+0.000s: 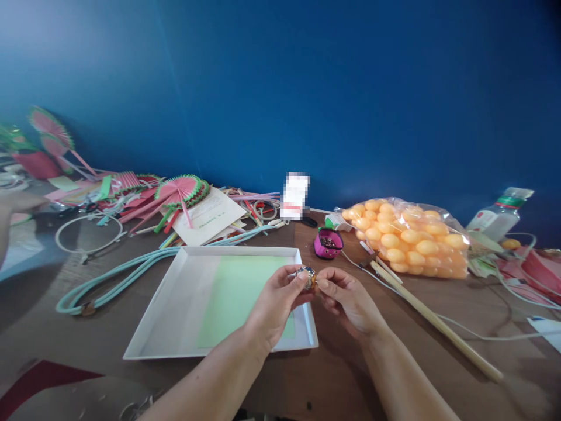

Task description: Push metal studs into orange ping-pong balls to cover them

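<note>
My left hand is closed round a small shiny, rounded piece, silvery with some gold, held over the right edge of a white tray. The fingers of my right hand are pinched together at the right side of that piece; whatever is between them is too small to make out. A sheet of light green paper lies in the tray, partly behind my left hand. Just beyond my hands stands a small magenta container with tiny dark bits in it.
Behind the tray lie paper fans, a white printed sheet and pale blue tubing. A bag of orange balls, a wooden stick and a clear bottle are on the right. Another person's arm shows at far left.
</note>
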A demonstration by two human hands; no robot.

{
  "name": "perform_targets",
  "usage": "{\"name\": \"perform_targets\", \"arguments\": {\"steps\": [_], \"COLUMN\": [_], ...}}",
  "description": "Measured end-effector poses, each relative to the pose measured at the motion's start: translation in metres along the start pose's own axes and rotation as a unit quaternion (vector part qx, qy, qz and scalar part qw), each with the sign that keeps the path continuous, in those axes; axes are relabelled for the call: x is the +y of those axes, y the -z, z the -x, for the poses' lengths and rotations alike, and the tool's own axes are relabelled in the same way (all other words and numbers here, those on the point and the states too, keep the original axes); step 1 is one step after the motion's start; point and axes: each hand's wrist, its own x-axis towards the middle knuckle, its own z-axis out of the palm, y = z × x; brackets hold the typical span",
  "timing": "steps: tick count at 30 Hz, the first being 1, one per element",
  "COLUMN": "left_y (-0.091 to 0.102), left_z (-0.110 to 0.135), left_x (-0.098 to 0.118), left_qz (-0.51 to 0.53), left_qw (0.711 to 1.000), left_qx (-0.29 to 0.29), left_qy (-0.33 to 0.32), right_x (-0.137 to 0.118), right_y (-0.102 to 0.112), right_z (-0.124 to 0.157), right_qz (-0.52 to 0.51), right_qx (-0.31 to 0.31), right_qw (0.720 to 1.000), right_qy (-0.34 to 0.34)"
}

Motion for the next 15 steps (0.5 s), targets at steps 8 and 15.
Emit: {"name": "perform_targets", "arguments": {"steps": [8, 15], "left_y": [-0.0007, -0.0009], "left_z": [0.0011, 0.0009], "left_x": [0.0011, 0.001], "left_qz": [-0.006, -0.01], "left_qw": [1.0, 1.0], "left_qx": [-0.004, -0.003], "left_qy": [-0.005, -0.011], "right_x": [-0.0005, -0.0009], "right_y": [-0.0014, -0.0025], "right_z": [0.0009, 0.0006], "right_qz": [0.002, 0.004], "right_qx": [0.007, 0.01], "right_qw": [1.0, 1.0], "right_qy": [-0.004, -0.007]}}
